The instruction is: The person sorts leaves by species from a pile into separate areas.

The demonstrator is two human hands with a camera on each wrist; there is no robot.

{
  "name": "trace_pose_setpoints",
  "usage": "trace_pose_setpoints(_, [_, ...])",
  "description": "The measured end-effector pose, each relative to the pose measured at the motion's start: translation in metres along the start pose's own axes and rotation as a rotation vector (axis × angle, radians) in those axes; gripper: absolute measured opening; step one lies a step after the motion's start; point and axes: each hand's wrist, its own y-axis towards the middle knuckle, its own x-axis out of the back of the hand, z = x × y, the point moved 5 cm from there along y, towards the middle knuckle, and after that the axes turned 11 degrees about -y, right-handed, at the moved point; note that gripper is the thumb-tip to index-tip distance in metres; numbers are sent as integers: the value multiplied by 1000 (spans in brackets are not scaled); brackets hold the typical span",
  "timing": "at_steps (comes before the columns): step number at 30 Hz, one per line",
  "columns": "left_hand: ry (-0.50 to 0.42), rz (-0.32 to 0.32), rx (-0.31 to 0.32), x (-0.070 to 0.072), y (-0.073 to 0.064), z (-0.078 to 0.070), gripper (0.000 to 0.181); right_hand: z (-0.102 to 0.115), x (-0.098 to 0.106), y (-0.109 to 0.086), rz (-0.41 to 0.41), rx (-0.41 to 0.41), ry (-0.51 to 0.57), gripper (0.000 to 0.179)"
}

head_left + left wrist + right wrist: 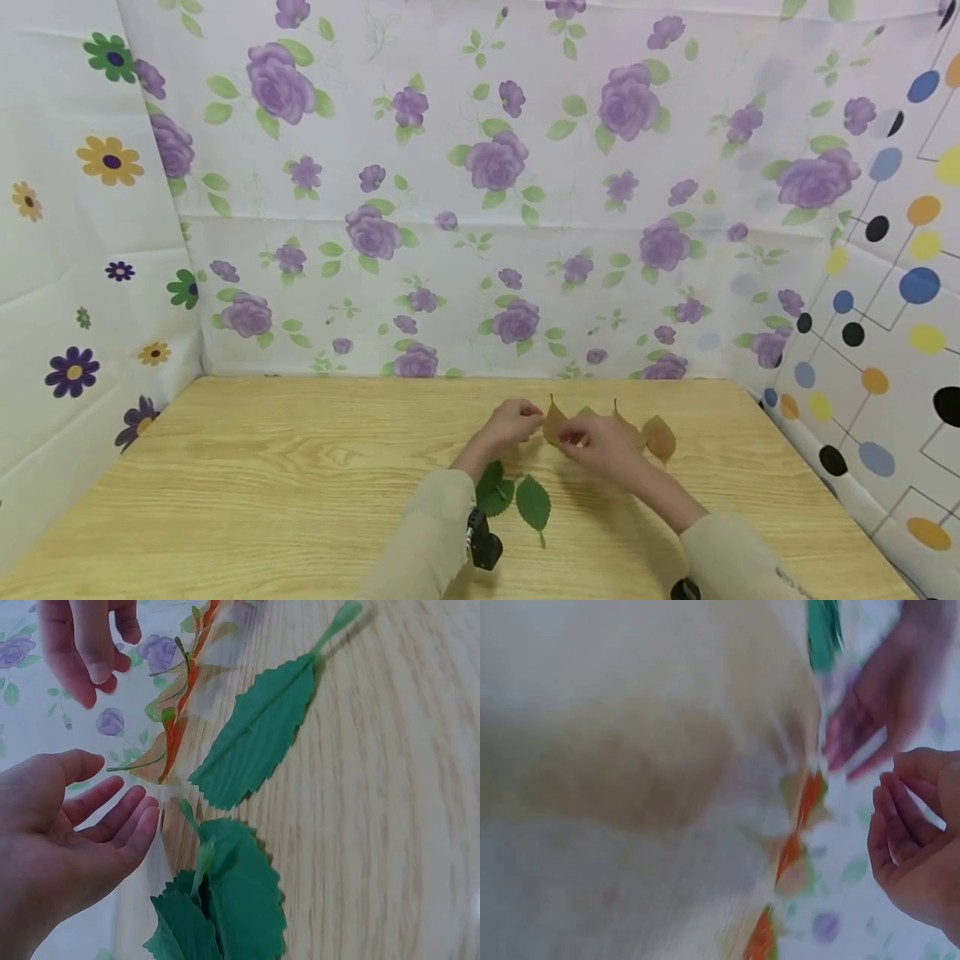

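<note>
Several orange-brown artificial leaves lie in a row at the back of the table. Beside the leftmost orange leaf (553, 421) is my left hand (513, 422), its fingers loosely bent and nothing held in them (82, 832). My right hand (600, 446) hovers in front of the row, hiding parts of it; its fingers are loosely curved, with nothing seen between them (922, 832). The rightmost orange leaf (660, 438) lies past the right hand. Nearer me are a single green leaf (533, 502) with toothed edges and overlapping green leaves (495, 495), partly behind my left sleeve.
The wood-grain table (300, 492) stretches to both sides. Flowered cloth (450, 292) hangs along its back edge, with a dotted cloth (870, 333) at the right and another flowered sheet (67, 308) at the left.
</note>
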Motion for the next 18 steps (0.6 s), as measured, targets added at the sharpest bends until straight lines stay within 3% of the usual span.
trace_pose_setpoints(3, [11,0,-17,3,-2,-1,27,24,-11,-7,75,136,16,13])
trace_pose_setpoints(8, [43,22,-66,5,-5,-3,28,51,-25,-20,227,265,39,22])
trace_pose_setpoints(13, [104,49,-110,10,-11,-6,28,59,-33,-27,306,291,12,25])
trace_pose_setpoints(18, [161,77,-147,15,-17,-10,29,56,-37,-32,324,301,26,24])
